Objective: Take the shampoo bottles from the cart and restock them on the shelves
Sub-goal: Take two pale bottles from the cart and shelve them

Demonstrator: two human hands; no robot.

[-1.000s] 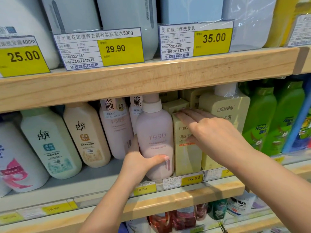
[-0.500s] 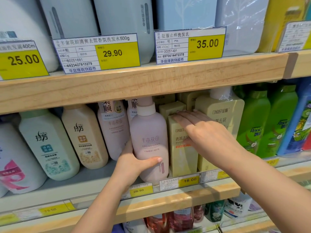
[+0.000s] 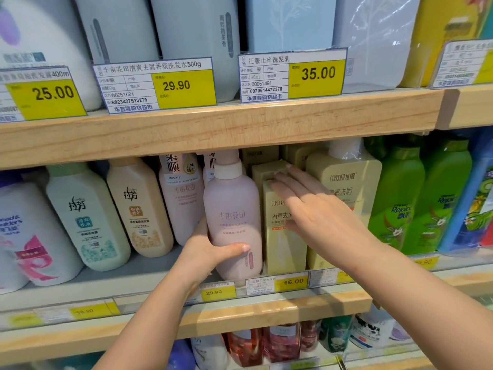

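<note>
My left hand (image 3: 205, 252) grips the lower body of a pink shampoo bottle (image 3: 232, 217), thumb curled across its front and the other fingers hidden behind it — the bottle stands upright at the front of the middle shelf (image 3: 240, 308), its pale cap just under the wooden shelf board (image 3: 213, 129) above. Its base sits just behind the yellow 29.90 price tag (image 3: 217, 291) on the shelf rail. My right hand (image 3: 317, 212) lies flat, fingers straight and close together, against the pale yellow-green Conquer box (image 3: 280, 247) just right of the pink bottle, fingertips reaching the box's top corner; it clasps nothing. Behind my right wrist stands a taller Conquer bottle (image 3: 344, 182) in the same colour. To the left of the pink bottle are two more pink bottles (image 3: 181, 198), then a cream bottle (image 3: 140, 209) and a white-and-green bottle (image 3: 88, 217). Green Rejoice bottles (image 3: 400, 198) fill the right end of the shelf. On the board above, large tags read 25.00, 29.90 and 35.00 (image 3: 317, 73) in front of grey-blue containers (image 3: 192, 30).
</note>
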